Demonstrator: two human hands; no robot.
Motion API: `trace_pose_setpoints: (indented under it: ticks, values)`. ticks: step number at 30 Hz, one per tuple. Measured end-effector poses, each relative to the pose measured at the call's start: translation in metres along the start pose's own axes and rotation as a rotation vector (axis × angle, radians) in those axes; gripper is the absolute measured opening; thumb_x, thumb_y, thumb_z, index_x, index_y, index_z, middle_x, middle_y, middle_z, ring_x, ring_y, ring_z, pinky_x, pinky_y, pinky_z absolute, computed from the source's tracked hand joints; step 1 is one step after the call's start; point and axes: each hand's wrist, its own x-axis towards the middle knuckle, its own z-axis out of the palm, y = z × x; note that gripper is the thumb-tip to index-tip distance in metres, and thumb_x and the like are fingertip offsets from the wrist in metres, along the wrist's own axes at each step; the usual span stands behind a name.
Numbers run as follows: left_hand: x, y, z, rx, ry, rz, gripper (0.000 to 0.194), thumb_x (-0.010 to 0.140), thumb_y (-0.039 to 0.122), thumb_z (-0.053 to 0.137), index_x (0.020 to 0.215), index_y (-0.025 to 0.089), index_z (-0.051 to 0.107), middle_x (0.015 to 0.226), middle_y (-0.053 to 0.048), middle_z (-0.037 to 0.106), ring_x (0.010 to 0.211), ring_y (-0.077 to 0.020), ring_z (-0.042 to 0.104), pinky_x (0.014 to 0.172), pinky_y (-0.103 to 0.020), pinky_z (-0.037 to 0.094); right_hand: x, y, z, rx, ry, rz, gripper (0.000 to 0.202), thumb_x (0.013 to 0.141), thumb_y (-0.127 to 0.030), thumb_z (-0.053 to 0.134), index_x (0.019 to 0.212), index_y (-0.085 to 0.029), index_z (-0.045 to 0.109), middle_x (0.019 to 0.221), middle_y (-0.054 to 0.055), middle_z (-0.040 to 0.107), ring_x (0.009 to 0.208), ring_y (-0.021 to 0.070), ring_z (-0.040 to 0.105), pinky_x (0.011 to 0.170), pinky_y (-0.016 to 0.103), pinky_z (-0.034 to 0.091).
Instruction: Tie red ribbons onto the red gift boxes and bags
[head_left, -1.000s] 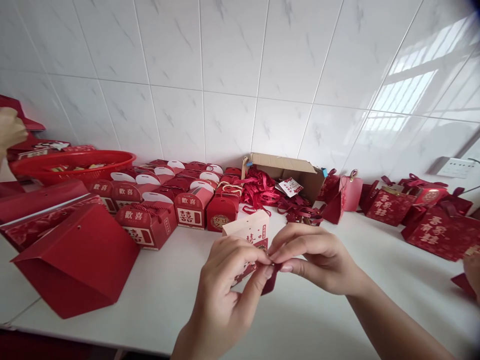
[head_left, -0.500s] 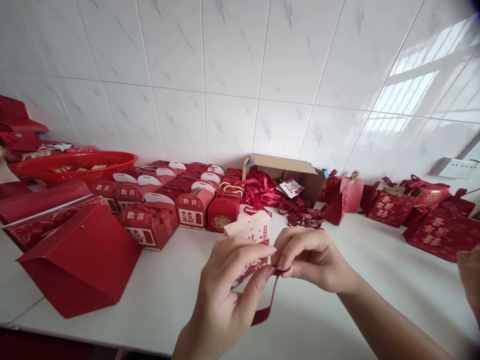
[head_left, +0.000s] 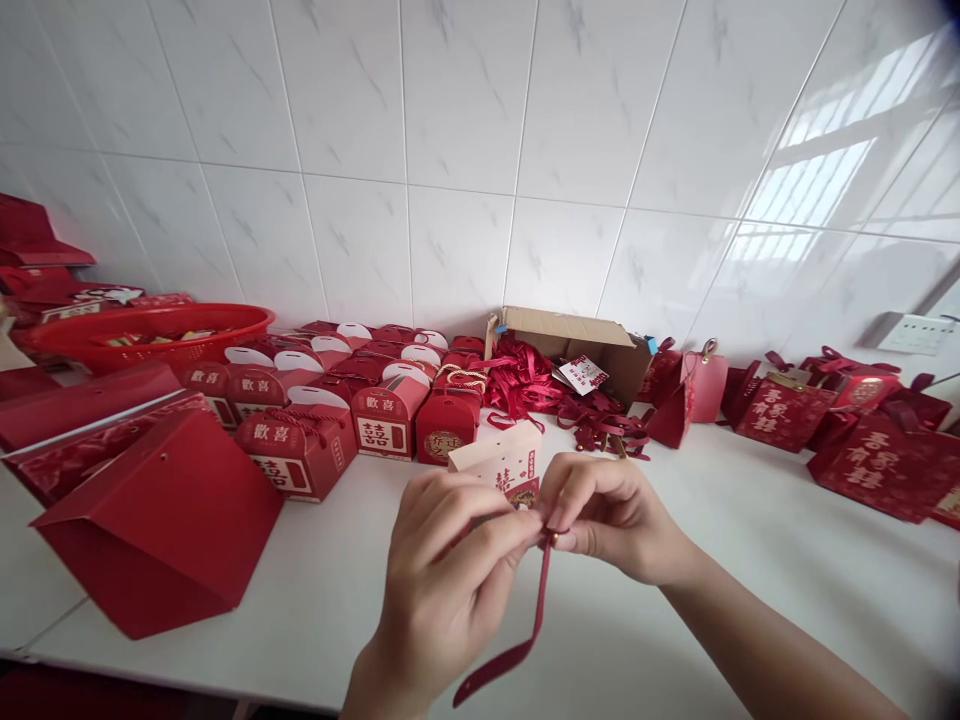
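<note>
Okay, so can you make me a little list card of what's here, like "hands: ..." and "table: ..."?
left hand: fingertips pinching the dark red ribbon
right hand: pinching at the ribbon's top, by a small gold bead
behind hands: pale gift box, partly hidden
table: white
left side: big plain red box, red plastic basket
middle: domed red boxes, cardboard box on its side with red ribbons at its opening
right side: red gift boxes with ribbon handles
wall: white tiles
</note>
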Motion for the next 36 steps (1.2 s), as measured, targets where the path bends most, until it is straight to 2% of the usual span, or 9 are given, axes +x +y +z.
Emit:
trace_pose_setpoints:
  ticks: [6,10,13,16,18,20,23,28,36]
  values:
    - [0.0,-0.001,0.001,0.04,-0.054,-0.061,0.018,0.079,0.003,0.061,0.083,0.021,0.062,0.075,0.0,0.066,0.076,-0.016,0.06,0.077,-0.034,0.044,0.001,0.009,0.001,-0.039,0.043,0.02,0.019,0.08,-0.006,0.068,0.09,-0.022,0.072,0.085,0.002,0.062,0.074,0.0096,0.061,0.061,0.021,0.055]
    - [-0.003,-0.01,0.003,0.014,-0.104,-0.156,0.016,0.082,0.011,0.063,0.093,0.023,0.063,0.099,-0.005,0.065,0.102,-0.022,0.057,0.091,-0.038,0.044,-0.004,0.01,-0.002,-0.089,0.069,0.05,0.011,0.081,-0.014,0.069,0.088,-0.022,0.071,0.082,0.002,0.061,0.071,0.0106,0.061,0.061,0.024,0.055]
    - [-0.012,-0.026,0.012,0.037,-0.089,-0.371,0.055,0.079,0.028,0.07,0.129,0.024,0.049,0.131,-0.013,0.051,0.126,-0.0296,0.045,0.102,-0.047,0.04,-0.017,0.013,-0.011,-0.228,0.216,0.059,0.003,0.08,-0.021,0.072,0.081,-0.023,0.07,0.095,0.005,0.061,0.086,0.0145,0.062,0.074,0.03,0.057]
    - [-0.023,-0.041,0.027,-0.144,-0.066,-0.67,0.081,0.08,0.035,0.069,0.146,0.024,0.024,0.132,-0.016,0.053,0.122,-0.0283,0.053,0.095,-0.043,0.048,-0.032,0.022,-0.021,-0.353,0.382,0.11,0.006,0.078,-0.027,0.074,0.076,-0.024,0.069,0.124,0.007,0.056,0.122,0.0215,0.051,0.099,0.04,0.048]
    - [-0.028,-0.046,0.036,-0.336,-0.053,-0.782,0.076,0.085,0.033,0.064,0.147,0.025,0.021,0.121,-0.013,0.062,0.109,-0.0235,0.063,0.088,-0.036,0.053,-0.039,0.03,-0.025,-0.363,0.429,0.159,0.009,0.078,-0.031,0.074,0.075,-0.024,0.069,0.139,0.005,0.049,0.135,0.0247,0.04,0.107,0.046,0.039]
    - [-0.031,-0.045,0.043,-0.42,-0.071,-0.787,0.054,0.087,0.031,0.061,0.137,0.023,0.041,0.111,-0.009,0.067,0.1,-0.0208,0.066,0.085,-0.032,0.053,-0.043,0.036,-0.026,-0.373,0.434,0.183,0.012,0.078,-0.034,0.074,0.075,-0.024,0.069,0.147,0.005,0.043,0.14,0.0273,0.034,0.111,0.051,0.033]
    - [-0.029,-0.037,0.05,-0.399,-0.182,-0.731,0.017,0.086,0.032,0.062,0.096,0.019,0.065,0.093,-0.005,0.07,0.087,-0.0188,0.067,0.078,-0.028,0.053,-0.044,0.039,-0.022,-0.42,0.425,0.161,0.014,0.077,-0.036,0.074,0.075,-0.023,0.07,0.148,0.006,0.042,0.14,0.0293,0.034,0.112,0.054,0.03]
    - [-0.028,-0.025,0.059,-0.427,-0.229,-0.739,0.017,0.086,0.034,0.06,0.092,0.018,0.065,0.085,-0.005,0.07,0.083,-0.0197,0.067,0.071,-0.028,0.053,-0.046,0.037,-0.016,-0.459,0.442,0.134,0.015,0.081,-0.037,0.07,0.08,-0.022,0.068,0.14,0.01,0.046,0.128,0.0287,0.048,0.101,0.048,0.045]
    - [-0.027,-0.022,0.06,-0.501,-0.299,-0.841,0.021,0.088,0.038,0.058,0.092,0.018,0.064,0.081,-0.003,0.071,0.076,-0.0179,0.067,0.063,-0.024,0.05,-0.048,0.044,-0.011,-0.611,0.505,0.057,0.007,0.084,-0.028,0.067,0.083,-0.021,0.069,0.127,0.01,0.051,0.117,0.0246,0.056,0.092,0.042,0.052]
